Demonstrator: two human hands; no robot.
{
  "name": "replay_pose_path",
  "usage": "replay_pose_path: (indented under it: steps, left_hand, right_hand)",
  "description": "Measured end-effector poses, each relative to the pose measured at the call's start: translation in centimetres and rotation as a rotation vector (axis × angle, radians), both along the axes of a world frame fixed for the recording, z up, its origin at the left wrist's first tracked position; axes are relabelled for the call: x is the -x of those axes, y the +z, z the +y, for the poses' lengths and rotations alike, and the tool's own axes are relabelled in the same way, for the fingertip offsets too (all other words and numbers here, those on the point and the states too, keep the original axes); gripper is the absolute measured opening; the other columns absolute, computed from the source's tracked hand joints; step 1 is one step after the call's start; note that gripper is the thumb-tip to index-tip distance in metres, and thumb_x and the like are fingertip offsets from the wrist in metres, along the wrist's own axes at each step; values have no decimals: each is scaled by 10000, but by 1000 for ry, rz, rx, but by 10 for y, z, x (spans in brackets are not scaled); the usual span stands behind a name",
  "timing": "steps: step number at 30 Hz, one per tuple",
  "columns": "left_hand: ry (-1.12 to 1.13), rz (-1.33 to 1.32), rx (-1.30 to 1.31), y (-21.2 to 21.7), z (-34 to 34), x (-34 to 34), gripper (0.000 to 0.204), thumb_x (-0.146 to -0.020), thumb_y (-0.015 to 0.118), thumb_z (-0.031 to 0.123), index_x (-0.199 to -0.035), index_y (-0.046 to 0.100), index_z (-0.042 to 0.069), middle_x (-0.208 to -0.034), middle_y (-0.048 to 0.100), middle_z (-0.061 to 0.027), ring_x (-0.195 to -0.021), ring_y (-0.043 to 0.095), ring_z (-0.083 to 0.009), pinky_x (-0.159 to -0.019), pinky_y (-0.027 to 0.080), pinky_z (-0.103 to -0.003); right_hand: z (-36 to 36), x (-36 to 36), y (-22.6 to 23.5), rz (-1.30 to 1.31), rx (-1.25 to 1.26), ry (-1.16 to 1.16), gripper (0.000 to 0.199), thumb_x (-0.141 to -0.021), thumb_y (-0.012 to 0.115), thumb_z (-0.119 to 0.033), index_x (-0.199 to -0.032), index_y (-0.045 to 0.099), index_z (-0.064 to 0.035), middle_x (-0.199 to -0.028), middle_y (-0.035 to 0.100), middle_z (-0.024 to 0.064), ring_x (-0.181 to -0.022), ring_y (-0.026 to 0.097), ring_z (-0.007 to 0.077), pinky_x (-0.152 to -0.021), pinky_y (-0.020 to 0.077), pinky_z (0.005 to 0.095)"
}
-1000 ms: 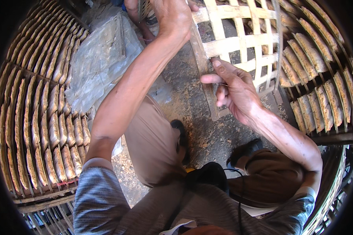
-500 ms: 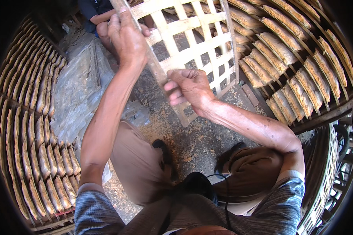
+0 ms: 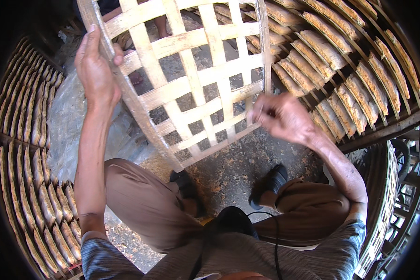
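A woven bamboo lattice panel (image 3: 179, 43) with wooden side rails is raised in front of me, tilted, its lower left corner pointing down toward my feet. My left hand (image 3: 97, 70) is closed around the left rail, fingers on the outside and thumb tip showing on the inner side. At the lower part of the right rail is my right hand (image 3: 287, 116), its fingers bent and somewhat blurred. Whether those fingers grip the rail, touch it or are just apart from it, I cannot tell.
Slatted racks with rows of crusty tan slabs stand at left (image 3: 49, 200) and right (image 3: 322, 51). Clear plastic sheets (image 3: 70, 135) lie on the floor at left. Another person's leg (image 3: 161, 25) shows behind the lattice. Crumbs litter the floor around my sandals (image 3: 270, 184).
The lattice panel and my left hand have moved left and slightly down. My right hand has left the panel's left rail and moved right to beside its right rail.
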State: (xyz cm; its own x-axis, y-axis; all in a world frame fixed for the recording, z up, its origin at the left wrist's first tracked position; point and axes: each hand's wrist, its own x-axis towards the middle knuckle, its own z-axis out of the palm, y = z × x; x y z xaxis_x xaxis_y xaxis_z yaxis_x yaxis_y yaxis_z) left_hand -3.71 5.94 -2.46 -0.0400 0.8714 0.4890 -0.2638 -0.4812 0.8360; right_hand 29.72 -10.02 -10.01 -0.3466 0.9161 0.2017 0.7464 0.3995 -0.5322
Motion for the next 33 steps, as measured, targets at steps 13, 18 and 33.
replay_pose_path:
  steps: [13, 18, 33]
  left_hand:
    - [-295, 15, 39, -17, -15, -40, 373, -1154, 478, 356, -1192, 618, 13, -971, 708, -71, -756, 663, -99, -657, 582, -268]
    - [-269, 201, 3, -15, -1, -23, 252, -1091, 627, 163, -1274, 618, -10, -1086, 754, -108, -965, 724, -129, -847, 608, -286]
    - [-355, -92, 118, 2, 6, -2, 369, -1108, 598, 324, -1375, 554, 71, -1139, 715, -49, -997, 711, -120, -904, 628, -344]
  right_hand:
    - [22, -60, -13, 907, 57, -509, 464, -1119, 563, -389, -1391, 557, -14, -1159, 686, 145, -1011, 697, 196, -811, 594, 372]
    - [7, -48, 0, 981, -39, -528, 348, -1125, 564, -373, -1036, 655, -49, -771, 669, 31, -613, 635, 98, -584, 530, 274]
    - [-3, -48, -13, 1101, 22, -408, 312, -1084, 642, -372, -1078, 709, -67, -861, 765, 90, -707, 700, 130, -618, 580, 314]
